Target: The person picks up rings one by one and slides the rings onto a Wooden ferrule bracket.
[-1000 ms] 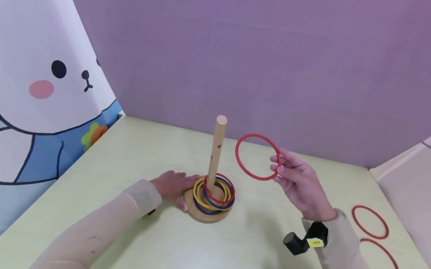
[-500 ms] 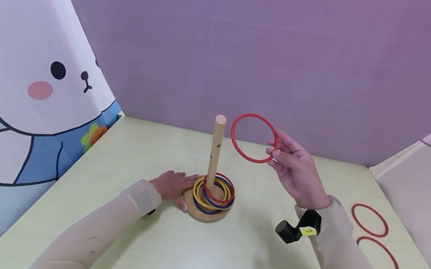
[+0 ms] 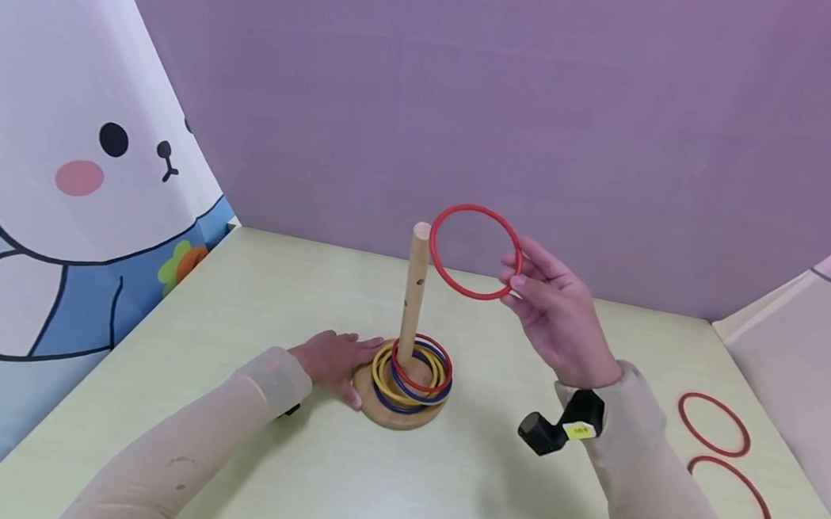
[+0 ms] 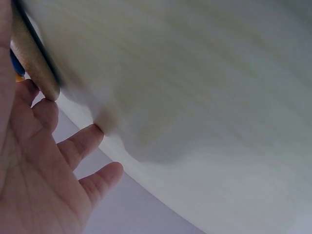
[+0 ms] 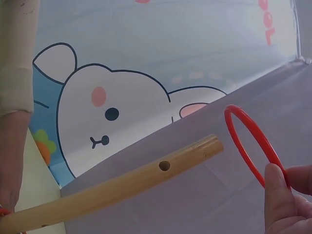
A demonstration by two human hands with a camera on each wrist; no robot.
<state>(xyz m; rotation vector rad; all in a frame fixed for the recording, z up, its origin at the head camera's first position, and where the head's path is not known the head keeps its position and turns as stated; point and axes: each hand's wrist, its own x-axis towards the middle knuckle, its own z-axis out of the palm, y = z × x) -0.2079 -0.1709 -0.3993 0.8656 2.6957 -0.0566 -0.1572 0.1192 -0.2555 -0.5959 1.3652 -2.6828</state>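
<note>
My right hand [image 3: 558, 320] pinches a red ring [image 3: 472, 296] by its right side between thumb and fingers, raised off the table. The ring's left edge is close beside the top of the wooden post [image 3: 415, 291]; the right wrist view shows the ring [image 5: 251, 126] just past the post's tip [image 5: 209, 146]. My left hand [image 3: 334, 363] rests with spread fingers at the left edge of the round wooden base [image 3: 398, 421]. Its fingertips touch the base rim [image 4: 46, 90] in the left wrist view. Yellow, blue and red rings [image 3: 444, 372] lie stacked around the post's foot.
Two more red rings, a farther one [image 3: 684, 419] and a nearer one [image 3: 764, 511], lie on the table [image 3: 300, 284] at the right. A purple wall [image 3: 424, 117] stands behind, with a cartoon-printed panel [image 3: 27, 188] on the left.
My right hand has moved the red ring up and to the left, from right of the post to beside its top. The left hand has stayed at the base.
</note>
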